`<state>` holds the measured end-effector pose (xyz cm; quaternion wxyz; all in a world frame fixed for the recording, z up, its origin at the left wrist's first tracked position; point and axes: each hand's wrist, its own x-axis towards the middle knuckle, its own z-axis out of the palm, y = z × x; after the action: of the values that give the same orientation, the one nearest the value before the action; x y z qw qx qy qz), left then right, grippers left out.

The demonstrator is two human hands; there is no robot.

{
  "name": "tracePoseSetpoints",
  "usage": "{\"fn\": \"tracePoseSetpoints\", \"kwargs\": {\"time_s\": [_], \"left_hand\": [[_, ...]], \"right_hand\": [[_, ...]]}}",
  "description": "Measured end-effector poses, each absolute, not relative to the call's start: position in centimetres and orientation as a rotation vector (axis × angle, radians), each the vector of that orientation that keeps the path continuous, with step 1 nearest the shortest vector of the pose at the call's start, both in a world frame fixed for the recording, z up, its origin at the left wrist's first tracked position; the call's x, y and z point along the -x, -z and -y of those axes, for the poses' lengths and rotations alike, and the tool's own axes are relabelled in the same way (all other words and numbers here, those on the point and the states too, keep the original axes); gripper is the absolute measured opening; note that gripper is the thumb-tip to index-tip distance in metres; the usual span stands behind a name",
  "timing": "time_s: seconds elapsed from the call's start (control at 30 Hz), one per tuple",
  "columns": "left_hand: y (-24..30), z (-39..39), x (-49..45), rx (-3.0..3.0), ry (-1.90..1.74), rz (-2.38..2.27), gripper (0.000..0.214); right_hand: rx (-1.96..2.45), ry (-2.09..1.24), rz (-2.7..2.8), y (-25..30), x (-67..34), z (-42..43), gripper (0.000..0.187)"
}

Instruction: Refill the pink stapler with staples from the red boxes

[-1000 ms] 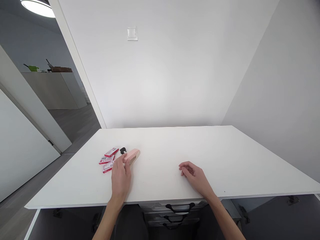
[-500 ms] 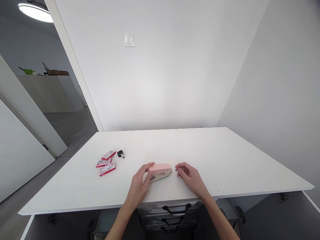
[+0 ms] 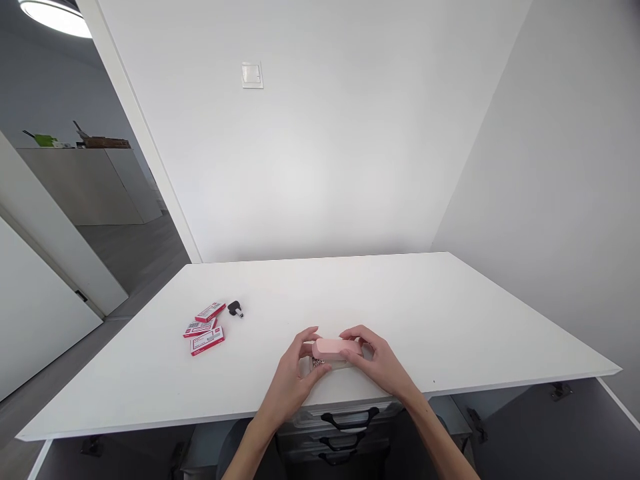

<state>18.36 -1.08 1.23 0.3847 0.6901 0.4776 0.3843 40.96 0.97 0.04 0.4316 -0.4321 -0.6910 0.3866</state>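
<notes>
A pink stapler (image 3: 332, 349) with a cream base lies near the table's front edge, between my two hands. My left hand (image 3: 296, 373) curves round its left end, fingers behind and thumb at the front by the base, close to some shiny metal parts. My right hand (image 3: 376, 360) grips the right end of the pink top, with the thumb in front and the fingers behind. Part of the base is hidden by my hands.
Several red-and-white small boxes (image 3: 207, 341) lie overlapping on the left of the white table (image 3: 400, 300). Beside them is a small black-headed key-like object (image 3: 235, 308). Drawers with black handles (image 3: 350, 419) sit below the front edge.
My right hand has come to the stapler and taken hold of its right end. The stapler has shifted right and turned a little. The view has shifted slightly.
</notes>
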Motion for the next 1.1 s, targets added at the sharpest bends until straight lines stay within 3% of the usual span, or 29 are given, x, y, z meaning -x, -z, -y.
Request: {"fn": "tracePoseSetpoints", "kwargs": {"time_s": [0.07, 0.23, 0.77, 1.1], "left_hand": [[-0.9, 1.0, -18.4, -1.742, -0.972, -1.26, 0.053], [-0.5, 0.9, -18.7, -1.855, -0.928, -1.335, 0.026], [-1.2, 1.2, -19.2, -1.986, -0.905, -1.282, 0.027], [-1.3, 1.2, -19.5, -1.99, -0.924, -1.258, 0.02]], "right_hand": [[1.067, -0.986, 1.741, -0.1, -40.9, -0.9, 0.027], [1.072, -0.996, 1.774, -0.1, -40.9, -0.9, 0.03], [1.124, -0.868, 1.959, 0.5, -40.6, -1.0, 0.025], [1.08, -1.028, 1.913, 0.1, -40.9, -0.9, 0.024]]}}
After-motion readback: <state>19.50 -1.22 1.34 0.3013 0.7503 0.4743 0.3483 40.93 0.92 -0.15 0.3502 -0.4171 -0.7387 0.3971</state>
